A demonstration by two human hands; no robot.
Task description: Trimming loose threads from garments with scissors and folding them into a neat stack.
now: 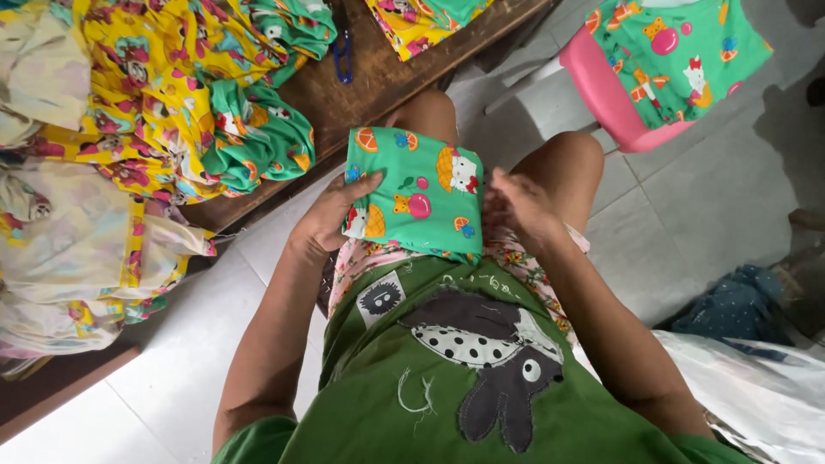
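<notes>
Head view: a folded green cloth (418, 191) with a cartoon print lies on the person's lap, across the thighs just below the knees, long axis running from lap toward knees, slightly tilted. Left hand (331, 215) has its fingers curled around the cloth's left edge, thumb on top. Right hand (518, 206) presses at the right edge, fingers bent; grip unclear. Wooden table (369, 82) at left carries piled yellow and green cloths (163, 94) and blue scissors (343, 57). White tiled floor (687, 215); pink stool (606, 99) with a green cloth on top.

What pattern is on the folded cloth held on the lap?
Folded cloth: bright green with cartoon fruits, cupcakes and cat figures; head view.
</notes>
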